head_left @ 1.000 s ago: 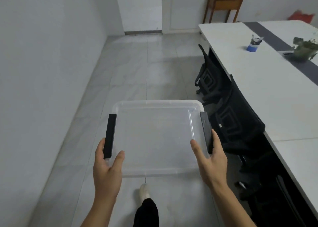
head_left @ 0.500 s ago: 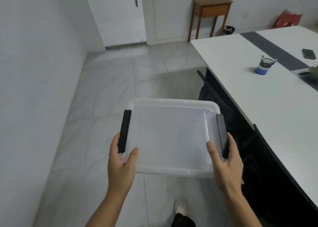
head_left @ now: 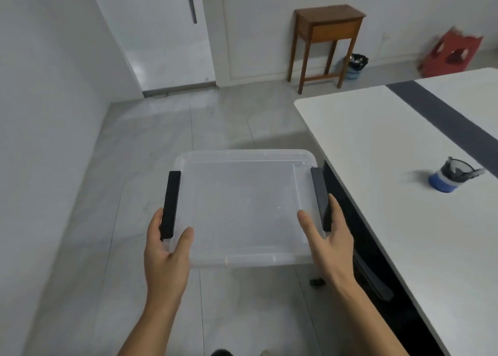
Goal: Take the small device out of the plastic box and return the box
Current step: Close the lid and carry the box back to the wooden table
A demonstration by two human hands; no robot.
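Note:
A clear plastic box (head_left: 242,207) with a lid and two black side latches is held level in front of me, above the tiled floor. My left hand (head_left: 168,250) grips its left edge by the black latch, thumb on top of the lid. My right hand (head_left: 328,243) grips the right edge by the other latch in the same way. Through the clear lid I see nothing inside. No small device is in view.
A long white table (head_left: 390,167) with a dark strip runs along the right, a blue-based cup (head_left: 447,177) on it. Black chairs are tucked under its near edge. Ahead stand a wooden side table (head_left: 326,40), a small bin, a red stool (head_left: 452,52) and a white door (head_left: 167,32). A wall closes the left.
I have walked forward along the table's left side with the box; the door, the wooden side table and the table's end are nearer. Both hands keep the same grip.

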